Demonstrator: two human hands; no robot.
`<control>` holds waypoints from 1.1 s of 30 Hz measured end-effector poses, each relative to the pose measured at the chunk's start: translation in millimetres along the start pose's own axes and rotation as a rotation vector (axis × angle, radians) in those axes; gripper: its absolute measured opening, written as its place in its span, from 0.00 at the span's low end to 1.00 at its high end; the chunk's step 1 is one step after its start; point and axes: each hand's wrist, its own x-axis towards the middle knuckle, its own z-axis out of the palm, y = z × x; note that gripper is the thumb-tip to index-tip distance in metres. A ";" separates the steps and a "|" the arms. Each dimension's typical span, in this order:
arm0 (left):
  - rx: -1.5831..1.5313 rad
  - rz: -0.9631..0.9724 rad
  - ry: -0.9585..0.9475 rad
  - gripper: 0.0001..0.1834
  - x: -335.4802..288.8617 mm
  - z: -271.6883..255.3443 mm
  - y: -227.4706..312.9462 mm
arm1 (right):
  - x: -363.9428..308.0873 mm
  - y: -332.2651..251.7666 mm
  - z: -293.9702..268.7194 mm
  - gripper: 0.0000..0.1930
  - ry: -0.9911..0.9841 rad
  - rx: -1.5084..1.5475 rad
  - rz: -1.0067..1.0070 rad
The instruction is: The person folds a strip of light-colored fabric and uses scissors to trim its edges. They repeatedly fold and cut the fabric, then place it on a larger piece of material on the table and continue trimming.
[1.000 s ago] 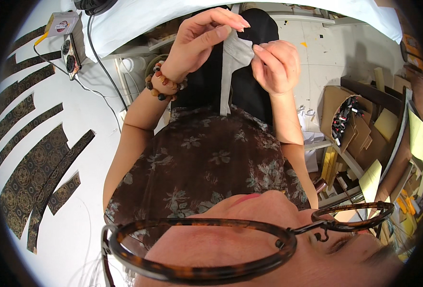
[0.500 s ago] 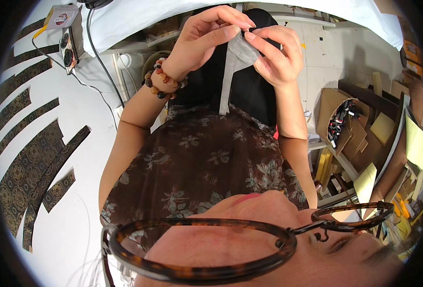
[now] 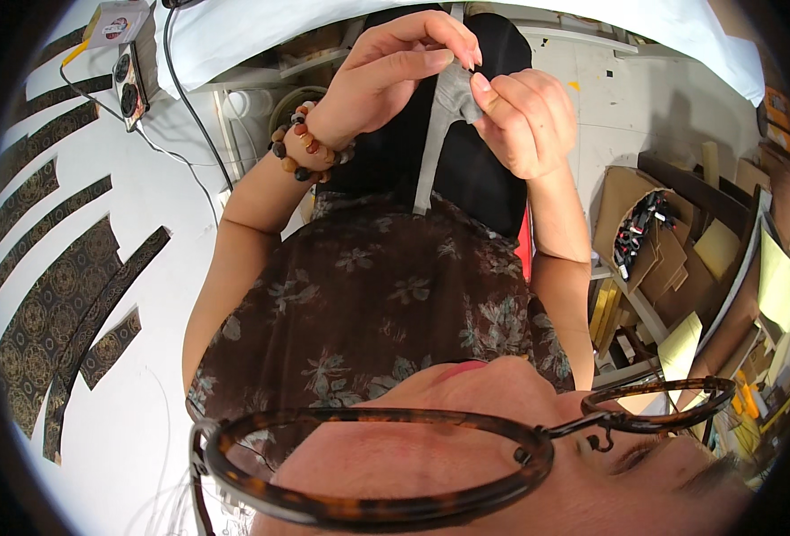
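In front of my lap hangs a light grey strip of fabric (image 3: 430,161), its upper end bunched between my fingertips. My left hand (image 3: 386,76) pinches that upper end with thumb and fingers, beaded bracelets around the wrist. Close on its right, my right hand (image 3: 530,121) grips the other side of the bunched part, fingers curled in. A tiny dark spot shows between the two sets of fingertips, too small to make out. The strip's lower end reaches the brown flowered garment (image 3: 359,295).
Dark gold-patterned fabric pieces (image 3: 60,295) lie on the white table (image 3: 136,429) at left, near a power socket box (image 3: 129,89) and black cable (image 3: 185,107). At right stand a cardboard box (image 3: 614,201) and stacked boards. A white-covered surface (image 3: 591,22) crosses the far side.
My right hand's fingers have curled in and its wrist has turned, bunching the grey fabric more tightly. My left hand stays nearly in place, still pinching.
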 end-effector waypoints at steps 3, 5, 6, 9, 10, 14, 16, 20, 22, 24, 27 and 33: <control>-0.007 -0.014 -0.010 0.13 1.3 -2.6 -0.9 | -0.6 1.3 0.2 0.09 -0.001 -0.001 0.009; -0.009 -0.022 -0.006 0.13 1.7 -1.6 0.4 | -1.9 2.0 0.4 0.08 0.000 -0.010 0.005; -0.010 -0.026 -0.005 0.13 1.7 -0.9 1.1 | -2.2 3.0 -0.2 0.08 -0.003 -0.017 -0.003; -0.009 0.004 -0.021 0.14 2.5 1.2 0.4 | -1.5 3.2 -6.0 0.14 -0.050 -0.012 0.011; 0.033 0.011 -0.036 0.14 2.3 1.0 0.8 | -1.3 2.6 -7.3 0.18 -0.067 -0.002 0.023; -0.025 0.020 -0.003 0.10 -1.3 5.9 -3.3 | -1.2 5.5 -3.4 0.09 -0.011 -0.045 -0.026; -0.084 0.012 0.012 0.09 -1.7 7.5 -4.4 | -3.2 6.0 -1.9 0.09 0.002 -0.060 -0.029; -0.088 -0.043 0.002 0.12 2.4 6.3 3.1 | -5.9 8.4 2.3 0.09 0.030 -0.069 -0.031; -0.088 -0.052 0.024 0.12 1.4 7.3 3.6 | -5.9 9.0 4.1 0.09 0.040 -0.076 -0.023; -0.063 -0.024 0.046 0.10 0.6 6.1 2.3 | -8.4 9.4 1.1 0.11 -0.003 0.007 0.049; -0.116 -0.152 0.107 0.09 -4.2 11.0 12.5 | -24.3 -4.3 -9.5 0.11 0.009 0.072 0.383; -0.038 -0.055 0.126 0.07 -6.2 8.9 4.6 | -45.6 -51.8 -8.4 0.12 0.116 0.760 1.036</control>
